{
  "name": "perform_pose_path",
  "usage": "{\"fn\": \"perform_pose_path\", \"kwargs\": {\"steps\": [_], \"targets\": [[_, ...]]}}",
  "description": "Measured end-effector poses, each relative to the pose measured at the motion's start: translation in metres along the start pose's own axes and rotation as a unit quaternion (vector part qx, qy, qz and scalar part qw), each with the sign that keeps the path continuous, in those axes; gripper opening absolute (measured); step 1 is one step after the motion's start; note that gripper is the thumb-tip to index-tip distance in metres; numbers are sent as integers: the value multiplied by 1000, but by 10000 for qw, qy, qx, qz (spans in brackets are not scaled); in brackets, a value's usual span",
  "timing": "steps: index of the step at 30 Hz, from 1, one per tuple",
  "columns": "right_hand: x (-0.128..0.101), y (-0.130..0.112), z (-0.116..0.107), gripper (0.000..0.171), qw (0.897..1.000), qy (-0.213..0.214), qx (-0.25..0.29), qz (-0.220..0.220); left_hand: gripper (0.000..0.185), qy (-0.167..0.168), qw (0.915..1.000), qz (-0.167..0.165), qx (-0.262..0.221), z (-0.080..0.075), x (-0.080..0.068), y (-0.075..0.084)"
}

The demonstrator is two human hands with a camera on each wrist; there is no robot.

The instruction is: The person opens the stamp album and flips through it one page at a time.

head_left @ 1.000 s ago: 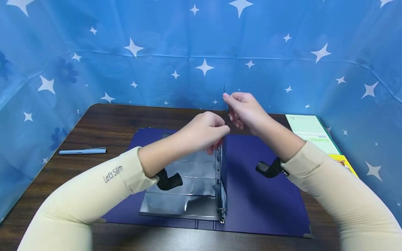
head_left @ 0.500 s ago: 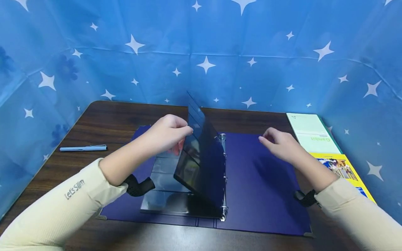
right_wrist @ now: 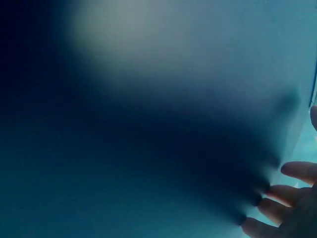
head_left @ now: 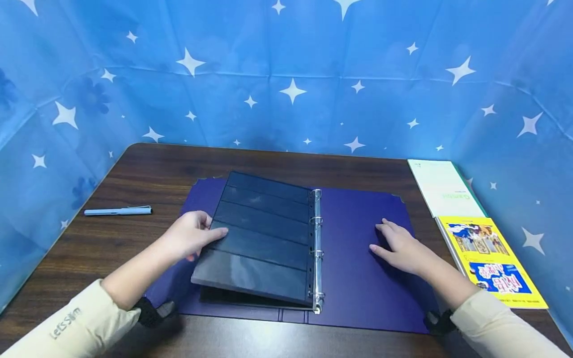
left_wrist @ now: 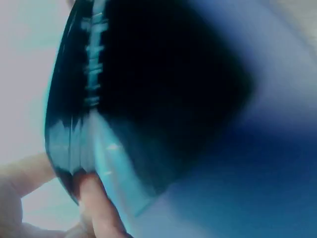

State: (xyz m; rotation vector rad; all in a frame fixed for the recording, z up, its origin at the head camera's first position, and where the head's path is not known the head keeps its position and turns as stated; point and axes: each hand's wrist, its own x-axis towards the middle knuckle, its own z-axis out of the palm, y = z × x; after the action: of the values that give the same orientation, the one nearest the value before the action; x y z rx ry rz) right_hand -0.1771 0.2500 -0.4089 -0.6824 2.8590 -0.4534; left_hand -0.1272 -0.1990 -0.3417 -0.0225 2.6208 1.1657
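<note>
Pen (head_left: 118,211): pale blue, lying flat on the dark wooden tabletop (head_left: 152,164) at nine o'clock from the binder, well apart from it.

Left hand (head_left: 190,239): at the left edge of the dark pocket page (head_left: 259,238). The fingers (head_left: 214,236) lie over the page's edge; the left wrist view, though blurred, shows a fingertip (left_wrist: 91,186) against the edge of the sheets. The grip is a light pinch on the page's edge. The page is tilted, its left side lifted a little off the sheets beneath, its right side threaded on the rings (head_left: 317,248).

Binder (head_left: 358,278): navy, lying open and flat at the centre of the tabletop, rings running from twelve to six o'clock down the middle.

Right hand (head_left: 400,246): resting palm down on the bare right inside cover of the binder, at three o'clock from the rings. The fingers (head_left: 385,229) are straight and spread, holding nothing; the right wrist view shows fingertips (right_wrist: 277,193) pressed on the blue surface.

Booklets: a pale green one (head_left: 440,186) and a yellow one (head_left: 488,258) lie at the right edge of the tabletop, at three o'clock from the binder, the two touching end to end.
</note>
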Motion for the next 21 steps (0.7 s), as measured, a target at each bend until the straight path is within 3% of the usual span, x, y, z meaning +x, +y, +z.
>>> {"fn": "perform_pose_path", "kwargs": {"steps": [4,7,10,13,16,19,21], "targets": [[-4,-2,6,65,9999,87,-111,88,54,213,9963,-109,821,19,-1,-21],[-6,-2,9,67,9997,119,-211,97,62,445,9858,79,1620,33,-2,-29],[-7,-2,12,67,9994,105,-305,110,66,729,9684,550,2322,47,-4,-33],[-8,0,14,67,9993,122,-340,107,68,845,9446,1389,2852,56,-5,-35],[-7,0,14,67,9992,142,-376,77,70,509,9223,2068,3224,61,-5,-37],[-5,1,8,69,9991,87,-418,69,71,32,9113,2296,3417,59,-3,-35],[-2,0,-1,71,9988,74,-484,85,72,-83,9057,2322,3547,51,1,-29]]}}
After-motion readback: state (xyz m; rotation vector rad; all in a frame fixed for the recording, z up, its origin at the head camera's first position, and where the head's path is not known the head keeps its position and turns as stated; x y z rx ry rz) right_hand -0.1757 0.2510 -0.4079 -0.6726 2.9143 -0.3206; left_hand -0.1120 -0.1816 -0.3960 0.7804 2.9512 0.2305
